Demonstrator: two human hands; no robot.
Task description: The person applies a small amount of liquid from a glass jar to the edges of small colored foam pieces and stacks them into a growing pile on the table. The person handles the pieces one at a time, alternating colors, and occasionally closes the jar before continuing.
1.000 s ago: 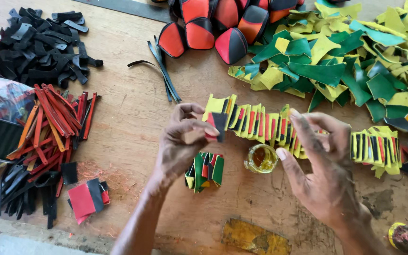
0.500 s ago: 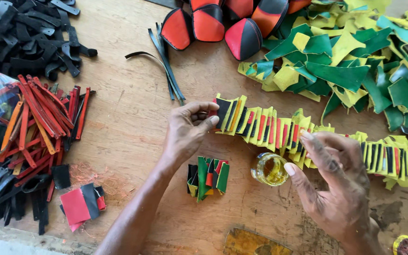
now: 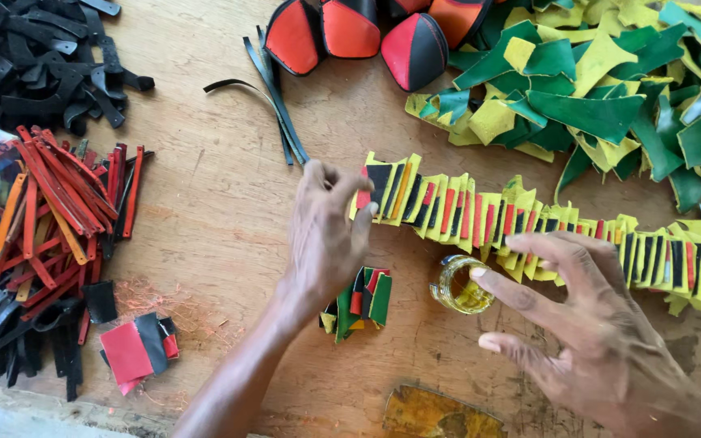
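Note:
A long row of overlapping yellow pieces with black, red and orange strips (image 3: 529,223) lies across the wooden table (image 3: 204,219). My left hand (image 3: 326,231) presses a red and black piece (image 3: 371,191) onto the row's left end, fingers pinched on it. My right hand (image 3: 586,324) hovers with fingers spread just right of a small round jar of yellowish glue (image 3: 460,285), index fingertip near its rim. A small stack of green, red and black pieces (image 3: 363,302) sits below my left hand.
Green and yellow scraps (image 3: 610,89) are heaped at top right, beside red-and-black rounded shells (image 3: 350,28). Black strips (image 3: 34,57) lie at top left, red and orange strips (image 3: 58,203) at left. Loose black strips (image 3: 273,101) are nearby. Red and black squares (image 3: 135,349) rest near the edge.
My left hand moved the red and black piece up to the row's left end and now presses it there. My right hand has drawn back from the row toward the jar.

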